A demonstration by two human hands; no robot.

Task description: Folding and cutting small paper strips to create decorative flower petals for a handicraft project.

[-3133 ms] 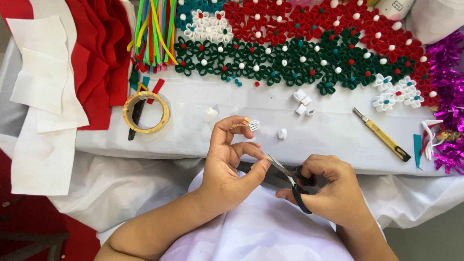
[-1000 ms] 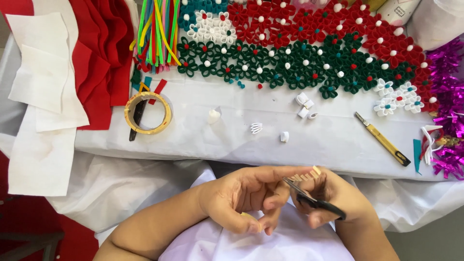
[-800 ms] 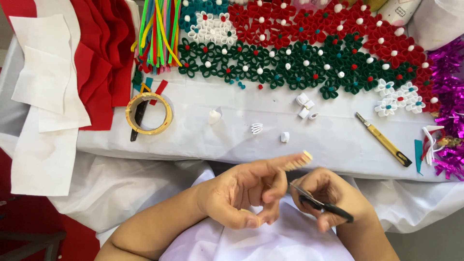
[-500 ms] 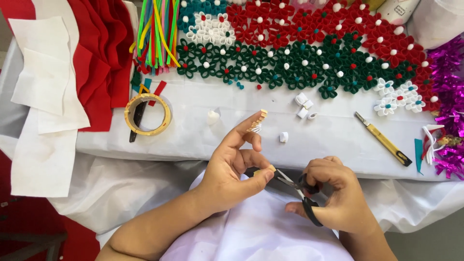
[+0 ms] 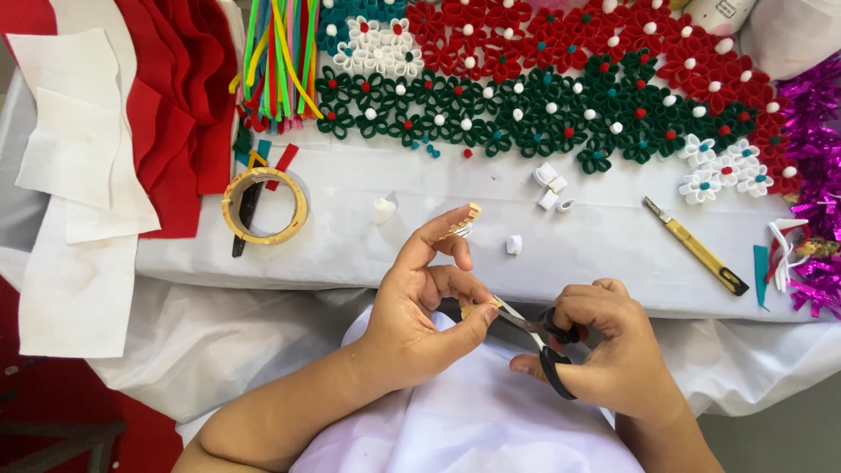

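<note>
Hands: left (image 5: 420, 307) pinches small strip (image 5: 473, 310) | right (image 5: 613, 350) grips scissors (image 5: 539, 337) | little changed since 0.5 s ago

light: bright, even daylight | shadows: soft | focus: sharp | glare: none

Black-handled scissors (image 5: 534, 328) — blades on tan strip (image 5: 470, 308)

At lower centre, the right hand (image 5: 613, 346) holds black scissors (image 5: 534, 328) against the left hand (image 5: 416, 302), below a white table (image 5: 604, 254).
</note>
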